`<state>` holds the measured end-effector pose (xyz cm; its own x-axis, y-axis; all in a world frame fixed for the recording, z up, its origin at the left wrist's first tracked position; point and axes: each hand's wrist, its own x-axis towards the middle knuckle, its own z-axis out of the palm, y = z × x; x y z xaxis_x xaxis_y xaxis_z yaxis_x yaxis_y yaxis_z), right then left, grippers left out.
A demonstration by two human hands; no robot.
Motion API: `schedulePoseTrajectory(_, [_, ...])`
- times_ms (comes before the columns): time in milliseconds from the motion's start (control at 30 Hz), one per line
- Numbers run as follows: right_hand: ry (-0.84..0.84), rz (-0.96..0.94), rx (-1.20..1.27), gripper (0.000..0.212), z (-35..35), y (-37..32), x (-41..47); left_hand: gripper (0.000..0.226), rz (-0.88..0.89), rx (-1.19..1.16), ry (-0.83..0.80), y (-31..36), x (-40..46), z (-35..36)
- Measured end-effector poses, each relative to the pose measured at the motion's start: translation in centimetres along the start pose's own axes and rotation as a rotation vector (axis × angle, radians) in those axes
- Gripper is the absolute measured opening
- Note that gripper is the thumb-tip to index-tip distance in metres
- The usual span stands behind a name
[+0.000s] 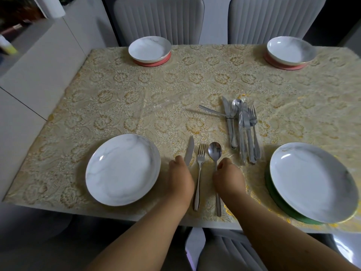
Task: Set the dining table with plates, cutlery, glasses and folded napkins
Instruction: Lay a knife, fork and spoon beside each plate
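- Head view: your left hand point(180, 178) lies at 6 o'clock on the surface point(109, 106), fingers curled over the handle of a knife point(189, 152); only the serrated blade shows past your knuckles, pointing to 12 o'clock.
- Your right hand point(228, 178) sits just beside it toward 3 o'clock, its fingers pinching the stem of a spoon point(215, 153) just below the bowl; the handle end runs back under your wrist to the near edge.
- Between your two hands a fork point(199, 173) lies flat, tines to 12 o'clock, touched by neither hand.
- At 9 o'clock of your left hand you have a white marbled plate point(123, 170), close to the knife but apart from it.
- At 3 o'clock of your right hand a second white plate point(312, 181) rests on a green mat point(273, 194).
- At 1 o'clock of your right hand, a loose pile of spare cutlery point(243, 130) lies on clear wrapping.
- At 11 and 1 o'clock on the far edge, two bowls point(149, 48) point(291, 49) each sit on a pink mat point(152, 62).
- Two grey chairs point(158, 18) stand behind the far edge.
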<state>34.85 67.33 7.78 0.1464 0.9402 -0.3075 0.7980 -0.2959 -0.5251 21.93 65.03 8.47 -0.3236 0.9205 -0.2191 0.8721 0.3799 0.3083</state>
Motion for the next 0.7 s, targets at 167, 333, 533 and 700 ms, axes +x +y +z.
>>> schedulePoseTrajectory(167, [-0.001,-0.018,0.030,0.007,0.2,-0.1,0.0,0.026,0.002,-0.103,0.001,0.0,0.3,0.4])
schedulePoseTrajectory(333, [0.000,-0.014,0.029,0.008,0.4,-0.4,0.0,0.025,0.095,-0.086,0.001,-0.3,0.0,0.5])
schedulePoseTrajectory(533, [0.005,-0.019,0.050,0.013,0.3,-0.4,-0.4,0.027,0.280,0.036,-0.070,1.0,-1.0,1.0])
schedulePoseTrajectory(700, [-0.010,-0.025,0.065,0.013,0.4,-0.7,-0.6,0.025,0.241,-0.018,-0.076,1.2,-0.8,0.9])
